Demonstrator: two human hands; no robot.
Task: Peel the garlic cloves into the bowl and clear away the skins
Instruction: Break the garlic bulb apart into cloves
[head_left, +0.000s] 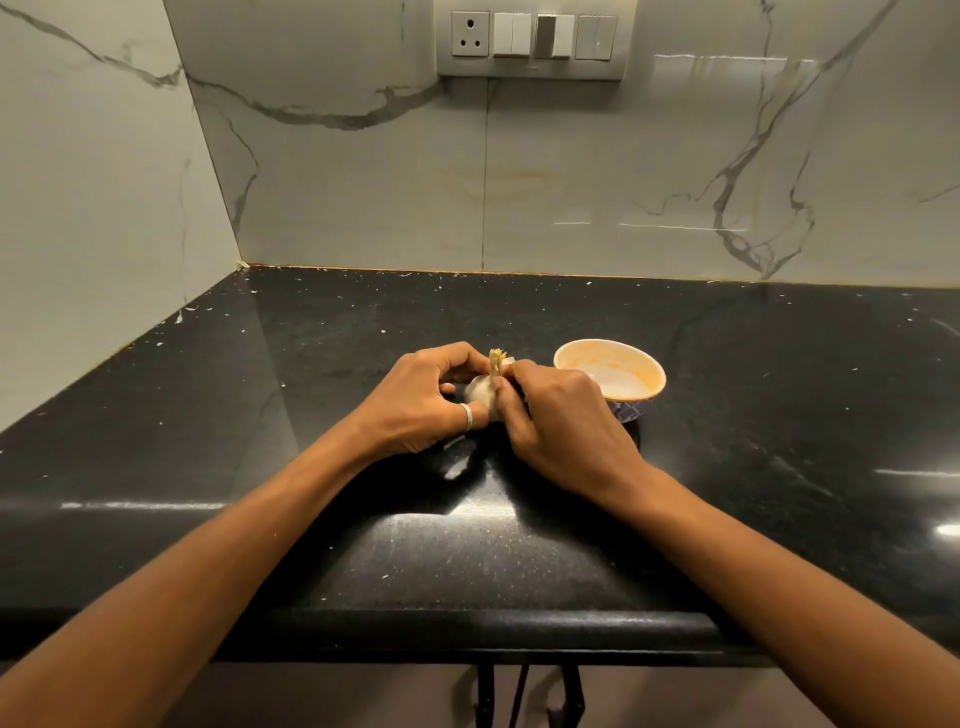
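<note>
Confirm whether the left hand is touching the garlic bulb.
Touching. The head view shows the left hand with fingers curled against the white skin of the garlic bulb, with no gap, while the right hand grips the opposite side.

One garlic bulb, one bowl (empty), two hands, one ring.

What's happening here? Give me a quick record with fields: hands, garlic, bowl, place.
Place: black counter, marble wall behind
Left hand: grips the garlic bulb
Right hand: grips the same bulb near its stem
Bowl: on the counter, right of the hands; no cloves seen inside
Stage: bulb looks whole, unpeeled
</note>
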